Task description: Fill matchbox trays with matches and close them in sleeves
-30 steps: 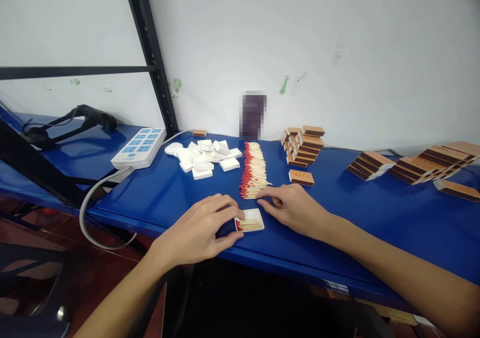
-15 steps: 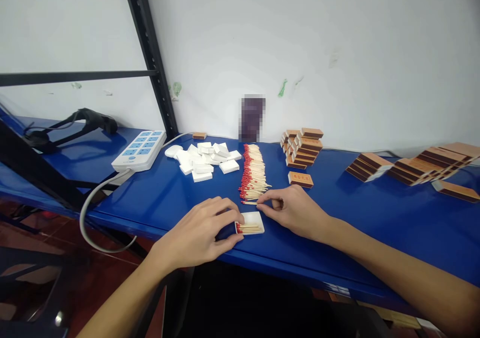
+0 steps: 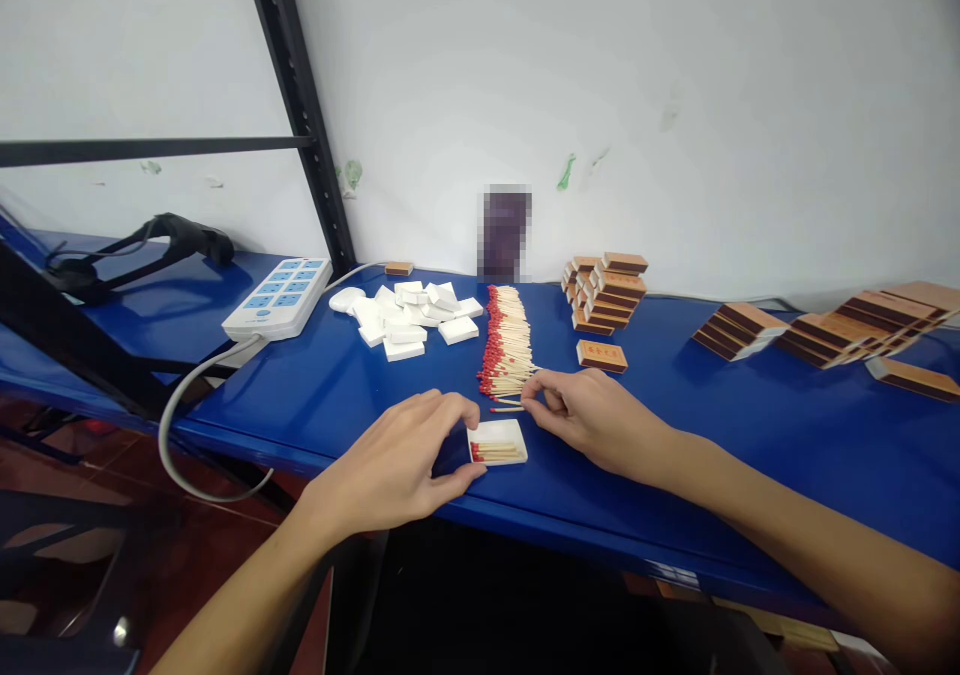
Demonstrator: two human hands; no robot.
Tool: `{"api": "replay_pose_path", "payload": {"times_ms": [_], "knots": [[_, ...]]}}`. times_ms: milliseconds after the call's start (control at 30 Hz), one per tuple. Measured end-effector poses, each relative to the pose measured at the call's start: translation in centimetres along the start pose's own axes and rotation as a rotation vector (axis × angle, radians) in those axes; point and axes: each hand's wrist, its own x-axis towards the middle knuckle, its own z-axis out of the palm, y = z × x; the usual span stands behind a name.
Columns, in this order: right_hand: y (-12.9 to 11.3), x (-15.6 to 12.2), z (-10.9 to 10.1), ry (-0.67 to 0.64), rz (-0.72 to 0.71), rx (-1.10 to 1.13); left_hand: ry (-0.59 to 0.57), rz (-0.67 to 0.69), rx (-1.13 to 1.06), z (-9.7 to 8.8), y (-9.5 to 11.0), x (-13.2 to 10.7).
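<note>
A white matchbox tray [image 3: 501, 429] lies near the table's front edge, with several red-tipped matches [image 3: 498, 451] along its near side. My left hand [image 3: 405, 455] steadies its left end, thumb at the near corner and index finger at the far corner. Just beyond the tray, my right hand [image 3: 592, 410] pinches the pale end of a single match [image 3: 505, 410] between thumb and index finger; its red head points left. Behind that match, a long row of matches [image 3: 511, 340] runs back towards the wall, heads on the left.
A pile of white trays [image 3: 405, 335] sits left of the match row. Brown matchbox sleeves are stacked [image 3: 619, 290] at the right, with one box [image 3: 601, 355] lying in front and more stacks [image 3: 847, 325] farther right. A power strip [image 3: 277, 300] stands at the left beside a black shelf post [image 3: 307, 105].
My left index finger has drawn back from inside the tray to its far left corner. My right hand has shifted slightly right, pulling the match a little that way.
</note>
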Motion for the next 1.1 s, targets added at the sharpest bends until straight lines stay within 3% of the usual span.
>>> {"api": "replay_pose_path", "payload": {"times_ms": [367,733,867,1100], "knots": [[0.3,0.0,0.0,-0.117,-0.062,0.076,-0.026,-0.024,-0.005,-0.1,0.1,0.2],[0.4,-0.6,-0.9,-0.108,-0.155,-0.147,-0.007,-0.013,-0.005,-0.1,0.1,0.1],[-0.1,-0.7,-1.5,-0.069,-0.141,-0.044,0.006,-0.007,-0.011,-0.1,0.1,0.1],[-2.3,-1.0,-0.2,-0.156,-0.214,0.15,-0.005,-0.008,-0.019,-0.1,0.1,0.1]]}}
